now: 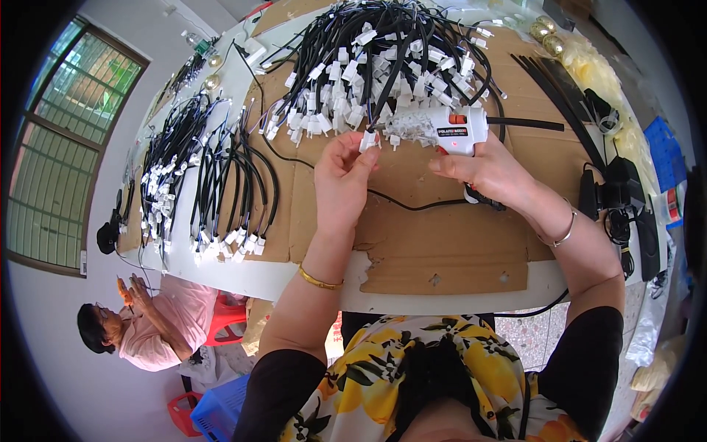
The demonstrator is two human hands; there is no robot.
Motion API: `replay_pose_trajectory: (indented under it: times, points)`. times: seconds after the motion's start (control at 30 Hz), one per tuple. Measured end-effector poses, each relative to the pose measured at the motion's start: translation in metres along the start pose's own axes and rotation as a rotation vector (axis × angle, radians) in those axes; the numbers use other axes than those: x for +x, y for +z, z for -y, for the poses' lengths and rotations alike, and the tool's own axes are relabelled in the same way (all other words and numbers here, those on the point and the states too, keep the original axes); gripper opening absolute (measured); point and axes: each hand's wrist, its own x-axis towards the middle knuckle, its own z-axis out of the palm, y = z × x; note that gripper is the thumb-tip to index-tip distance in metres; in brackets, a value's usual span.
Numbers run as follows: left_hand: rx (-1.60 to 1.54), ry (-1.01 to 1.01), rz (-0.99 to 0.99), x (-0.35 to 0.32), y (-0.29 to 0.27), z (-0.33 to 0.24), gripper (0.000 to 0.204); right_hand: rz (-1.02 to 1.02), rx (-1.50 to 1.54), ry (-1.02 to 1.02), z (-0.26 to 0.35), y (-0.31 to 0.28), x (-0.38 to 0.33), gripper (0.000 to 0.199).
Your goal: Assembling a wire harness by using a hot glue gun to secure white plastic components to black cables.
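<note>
- Left hand (342, 175): thumb and fingertips closed on one small white plastic connector (367, 141), held just in front of the large cable heap.
- Right hand (492, 173): wrapped around a white plastic glue gun with an orange-red switch (459, 132); exact placement of all its fingers cannot be told. The nozzle points leftward, close beside the connector; whether the two touch cannot be told.
- Straight black rod (529, 124): extends rightward from the rear of the glue gun.
- Large heap of black-sleeved cables with white connectors (394, 55): far middle of the table, its connectors toward the person.
- Two smaller groups: black cables with white ends (163, 173), far left; black cables fanned in a row (234, 173), between that group and the heap.
- Brown cardboard sheet (449, 254): under the hands, torn at its near left edge, laid on a white tabletop (460, 303).
- Black power adapter (624, 183): right side of the table, coiled cord near it.
- Co-worker in a pink top (166, 331): seated at left, hands around an orange object (124, 292).
</note>
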Motion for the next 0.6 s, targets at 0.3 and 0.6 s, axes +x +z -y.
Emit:
replay_pose_trajectory:
  times: [0.3, 0.6]
  points:
    - [0.092, 0.064, -0.069, -0.0008, -0.0004, -0.0005, 0.015, 0.013, 0.002, 0.004, 0.0014, 0.0008, -0.0006, 0.023]
    - [-0.013, 0.087, -0.077, 0.0021, -0.002, 0.0025, 0.02, 0.003, -0.017, 0.005, 0.0006, -0.0017, 0.0001, 0.024]
